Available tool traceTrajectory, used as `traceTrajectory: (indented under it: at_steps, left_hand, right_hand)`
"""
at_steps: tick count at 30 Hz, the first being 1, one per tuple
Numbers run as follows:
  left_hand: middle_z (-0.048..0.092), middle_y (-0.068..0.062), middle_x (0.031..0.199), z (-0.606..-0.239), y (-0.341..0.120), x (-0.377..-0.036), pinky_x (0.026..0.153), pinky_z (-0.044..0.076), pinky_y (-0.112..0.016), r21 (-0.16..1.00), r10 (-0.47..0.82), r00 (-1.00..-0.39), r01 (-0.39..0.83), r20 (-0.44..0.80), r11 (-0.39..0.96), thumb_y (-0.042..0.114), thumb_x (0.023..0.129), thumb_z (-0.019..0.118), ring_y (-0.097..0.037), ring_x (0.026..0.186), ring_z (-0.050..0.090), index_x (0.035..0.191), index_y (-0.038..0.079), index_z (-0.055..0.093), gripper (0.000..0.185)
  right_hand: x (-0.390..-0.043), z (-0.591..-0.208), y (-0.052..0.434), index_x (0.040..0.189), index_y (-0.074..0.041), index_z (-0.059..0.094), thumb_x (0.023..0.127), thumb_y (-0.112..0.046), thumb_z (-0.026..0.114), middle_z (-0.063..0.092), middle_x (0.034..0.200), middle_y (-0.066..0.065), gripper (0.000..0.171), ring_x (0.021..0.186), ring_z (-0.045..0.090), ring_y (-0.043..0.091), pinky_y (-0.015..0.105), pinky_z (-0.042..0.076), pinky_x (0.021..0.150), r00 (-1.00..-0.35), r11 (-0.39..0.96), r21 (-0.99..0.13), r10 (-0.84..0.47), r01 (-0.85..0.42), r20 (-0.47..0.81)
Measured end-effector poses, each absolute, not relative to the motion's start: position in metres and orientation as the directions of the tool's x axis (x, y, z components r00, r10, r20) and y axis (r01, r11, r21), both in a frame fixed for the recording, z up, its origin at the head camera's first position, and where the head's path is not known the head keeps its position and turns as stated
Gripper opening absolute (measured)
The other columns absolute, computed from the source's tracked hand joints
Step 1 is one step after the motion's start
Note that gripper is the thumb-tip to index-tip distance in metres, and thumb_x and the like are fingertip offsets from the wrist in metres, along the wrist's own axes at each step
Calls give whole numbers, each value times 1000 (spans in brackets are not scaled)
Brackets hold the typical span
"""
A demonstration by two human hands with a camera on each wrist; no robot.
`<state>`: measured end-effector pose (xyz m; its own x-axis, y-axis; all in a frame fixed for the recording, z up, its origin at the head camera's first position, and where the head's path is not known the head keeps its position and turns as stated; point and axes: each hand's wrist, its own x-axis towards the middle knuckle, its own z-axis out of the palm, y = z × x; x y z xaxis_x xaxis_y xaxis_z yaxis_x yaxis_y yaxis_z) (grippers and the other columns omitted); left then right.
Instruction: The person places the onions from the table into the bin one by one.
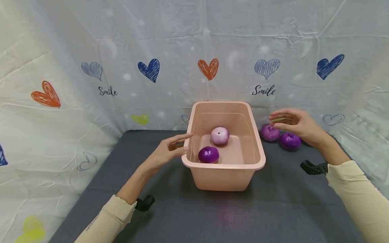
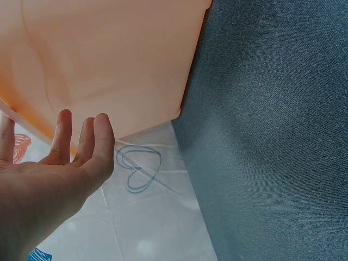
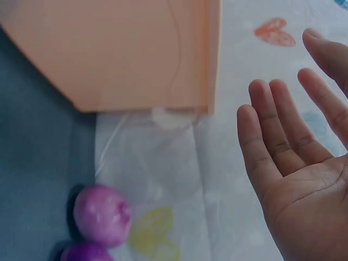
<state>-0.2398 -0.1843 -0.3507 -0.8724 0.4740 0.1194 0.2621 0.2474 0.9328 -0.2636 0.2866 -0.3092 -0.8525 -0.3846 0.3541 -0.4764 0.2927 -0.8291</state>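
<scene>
purple onions fill the scene: a dark one (image 1: 208, 154) and a pale one (image 1: 219, 135) already lie in the pink tub (image 1: 223, 175), while two more (image 1: 269, 132) (image 1: 290, 140) sit on the grey counter (image 1: 273, 209) just right of it, so the sorting looks about half done. the right hand (image 1: 293, 125) hovers above those two, its grip loosely spread and empty. the left hand (image 1: 168, 151), fingers straight, rests at the tub's left rim. "smile" (image 1: 263, 90) is printed on the backdrop.

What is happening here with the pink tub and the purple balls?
A person works at a pink tub on a dark mat. Two purple balls, a pale one and a dark one, lie inside. The left hand is at its rim; the right hand hovers open over two more balls beside it.
</scene>
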Motion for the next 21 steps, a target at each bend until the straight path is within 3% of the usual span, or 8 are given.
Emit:
traceTrajectory:
  at_steps: [7, 15, 21]
  left_hand:
    - [48, -4, 150, -350, -184, -239, 101, 44, -54, 935, 461, -881, 245, 105, 255, 28, 99, 69, -29, 133, 49, 151, 23, 52, 55]
    - [47, -8, 152, -351, -183, -239, 101, 44, -55, 937, 479, -869, 261, 123, 234, 26, 100, 68, -33, 133, 49, 153, 19, 50, 56]
    - [48, -4, 150, -350, -183, -240, 101, 45, -53, 937, 460, -881, 243, 106, 251, 26, 100, 68, -27, 133, 50, 150, 24, 53, 53]
  right_hand:
    - [-254, -322, 311, 132, 2, 62, 97, -4, 70, 67, 124, 6, 36, 110, 66, 16, 23, 52, 87, -897, 371, -828, -305, -421, 319]
    - [-241, -339, 343, 134, 0, 61, 100, -10, 68, 67, 125, 1, 36, 111, 64, 10, 20, 50, 86, -928, 450, -816, -259, -361, 268]
    - [-235, -352, 364, 138, 2, 57, 101, -9, 66, 65, 125, -7, 39, 111, 62, 3, 19, 51, 84, -938, 459, -821, -234, -338, 256]
